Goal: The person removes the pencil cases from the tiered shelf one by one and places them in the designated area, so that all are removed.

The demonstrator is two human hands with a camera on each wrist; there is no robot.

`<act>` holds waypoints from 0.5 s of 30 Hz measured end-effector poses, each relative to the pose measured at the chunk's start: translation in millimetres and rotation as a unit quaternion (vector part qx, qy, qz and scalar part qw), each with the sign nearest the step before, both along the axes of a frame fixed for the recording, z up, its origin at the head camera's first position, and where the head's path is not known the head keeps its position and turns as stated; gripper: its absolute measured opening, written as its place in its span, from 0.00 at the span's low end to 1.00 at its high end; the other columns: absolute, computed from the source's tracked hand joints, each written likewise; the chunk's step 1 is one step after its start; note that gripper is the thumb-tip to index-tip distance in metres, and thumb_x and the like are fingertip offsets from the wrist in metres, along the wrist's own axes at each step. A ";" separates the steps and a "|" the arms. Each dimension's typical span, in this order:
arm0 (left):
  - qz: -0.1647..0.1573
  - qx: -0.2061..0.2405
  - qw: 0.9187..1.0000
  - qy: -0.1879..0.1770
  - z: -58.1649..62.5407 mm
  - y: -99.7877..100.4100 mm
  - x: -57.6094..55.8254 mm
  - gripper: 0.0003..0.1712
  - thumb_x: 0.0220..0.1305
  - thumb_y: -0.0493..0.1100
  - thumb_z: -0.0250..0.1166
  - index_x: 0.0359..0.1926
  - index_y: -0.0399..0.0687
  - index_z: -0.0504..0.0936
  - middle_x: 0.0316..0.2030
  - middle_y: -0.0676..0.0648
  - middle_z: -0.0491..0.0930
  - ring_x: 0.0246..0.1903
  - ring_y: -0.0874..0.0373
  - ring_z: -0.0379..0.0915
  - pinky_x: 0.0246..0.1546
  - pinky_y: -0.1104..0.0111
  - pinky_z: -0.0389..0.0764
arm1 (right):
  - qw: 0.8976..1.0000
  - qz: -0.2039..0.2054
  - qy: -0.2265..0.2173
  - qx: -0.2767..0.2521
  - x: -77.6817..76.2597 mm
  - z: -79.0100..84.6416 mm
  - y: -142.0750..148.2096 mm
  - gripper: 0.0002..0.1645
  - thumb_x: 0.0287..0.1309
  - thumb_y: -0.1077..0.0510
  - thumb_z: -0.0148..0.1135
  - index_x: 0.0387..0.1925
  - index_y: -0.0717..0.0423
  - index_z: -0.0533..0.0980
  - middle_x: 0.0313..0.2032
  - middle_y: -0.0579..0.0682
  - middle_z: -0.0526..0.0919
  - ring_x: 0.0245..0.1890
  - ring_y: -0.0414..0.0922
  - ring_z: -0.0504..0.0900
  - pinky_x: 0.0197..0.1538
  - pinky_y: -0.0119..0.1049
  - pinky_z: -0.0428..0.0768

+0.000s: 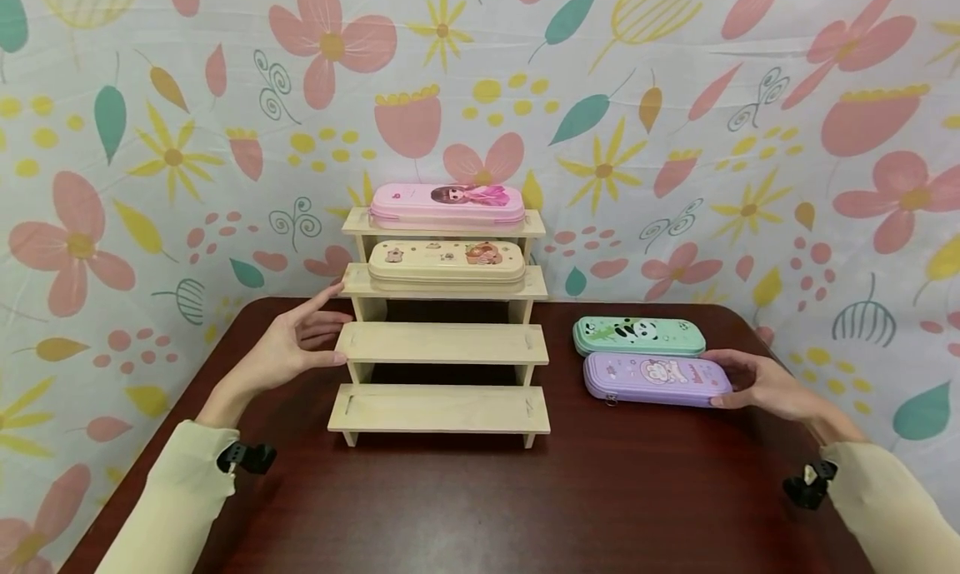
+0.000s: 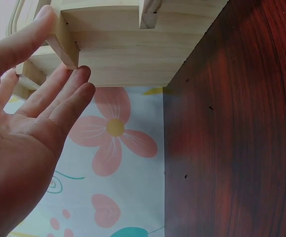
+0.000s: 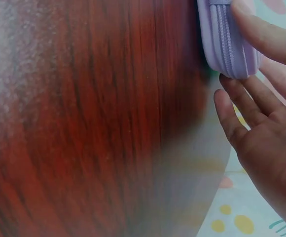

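A wooden four-tier stepped rack (image 1: 442,341) stands on the table. My left hand (image 1: 296,341) is at its left side, fingers fairly straight, thumb and fingertips at the ends of the middle boards. In the left wrist view the left hand (image 2: 34,123) is beside the rack's end (image 2: 128,44). On the top tier lies a pink pencil case (image 1: 405,206) with a doll picture; a cream pencil case (image 1: 420,262) lies one tier below. My right hand (image 1: 772,386) grips the right end of a purple pencil case (image 1: 630,376), thumb in front, fingers behind. Its zipped end (image 3: 227,44) shows in the right wrist view.
Behind the purple case, close against it, lies a green panda pencil case (image 1: 637,334). The two lower boards (image 1: 442,409) of the rack are bare. A dark red-brown table (image 1: 465,507) is under everything, with a flower-patterned cloth (image 1: 480,74) hanging behind.
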State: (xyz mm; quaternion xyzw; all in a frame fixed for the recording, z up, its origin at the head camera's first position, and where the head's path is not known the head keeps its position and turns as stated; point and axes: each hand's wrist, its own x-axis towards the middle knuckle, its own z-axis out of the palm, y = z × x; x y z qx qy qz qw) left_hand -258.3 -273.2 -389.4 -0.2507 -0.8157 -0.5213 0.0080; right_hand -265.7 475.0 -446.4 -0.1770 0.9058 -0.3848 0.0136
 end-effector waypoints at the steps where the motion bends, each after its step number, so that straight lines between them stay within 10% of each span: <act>1: 0.000 0.000 1.000 -0.001 -0.1 -0.1 0.1 0.61 0.61 0.32 0.78 0.85 0.61 0.53 0.67 0.31 0.75 0.67 0.41 0.73 0.67 0.52 0.74 | 1.000 0.000 -0.001 0.004 -0.8 -0.1 0.5 0.41 0.52 0.67 0.81 0.67 0.70 0.74 0.56 0.59 0.81 0.48 0.35 0.79 0.47 0.22 0.78; 15: 0.003 -0.003 1.000 -0.002 1.8 1.0 1.1 0.60 0.61 0.32 0.78 0.85 0.60 0.54 0.66 0.31 0.75 0.66 0.40 0.73 0.66 0.58 0.77 | 0.998 -0.024 -0.022 0.047 -3.8 2.0 1.2 0.43 0.54 0.61 0.81 0.70 0.68 0.73 0.64 0.67 0.76 0.52 0.36 0.73 0.50 0.24 0.74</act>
